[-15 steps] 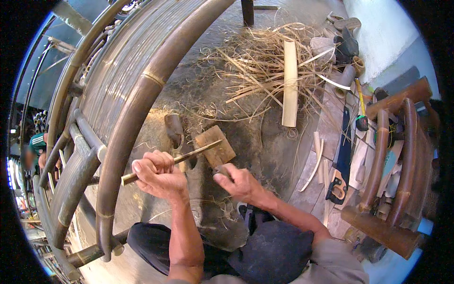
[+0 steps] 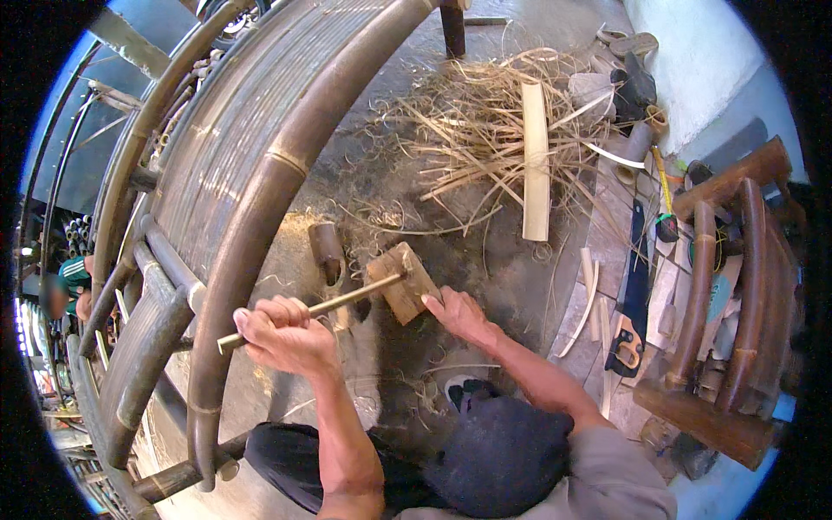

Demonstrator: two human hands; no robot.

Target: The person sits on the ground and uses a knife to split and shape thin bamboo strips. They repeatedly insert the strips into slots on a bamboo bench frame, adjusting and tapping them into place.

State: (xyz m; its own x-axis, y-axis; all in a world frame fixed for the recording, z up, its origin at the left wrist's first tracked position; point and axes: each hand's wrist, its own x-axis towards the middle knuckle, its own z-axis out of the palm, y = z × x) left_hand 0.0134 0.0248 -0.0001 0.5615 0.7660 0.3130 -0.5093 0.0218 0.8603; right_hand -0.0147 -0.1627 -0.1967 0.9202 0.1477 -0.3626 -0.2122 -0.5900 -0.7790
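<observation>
My left hand point(image 2: 290, 336) is closed round a thin bamboo stick point(image 2: 347, 297). The stick slants up to the right, and its far end meets the top of a worn wooden block point(image 2: 400, 295) on the ground. By the block's right edge is my right hand point(image 2: 464, 314), fingers curled and thumb toward the block. Whatever lies in that hand is hidden. Just left of the block lies a short, hollow bamboo piece point(image 2: 326, 247).
A curved bamboo chair frame point(image 2: 247, 204) rises on the left. Beyond the block are a heap of shavings point(image 2: 468, 130) and a pale split bamboo strip point(image 2: 536, 165). At right lie a handsaw point(image 2: 633, 295), a tape measure point(image 2: 666, 227) and a small bamboo frame point(image 2: 704, 295). A green-sleeved person point(image 2: 74, 276) is far left.
My right hand has moved right and slightly up, to the block's right edge. The stick has turned in my left hand, with a tan side now showing. The view has shifted slightly.
</observation>
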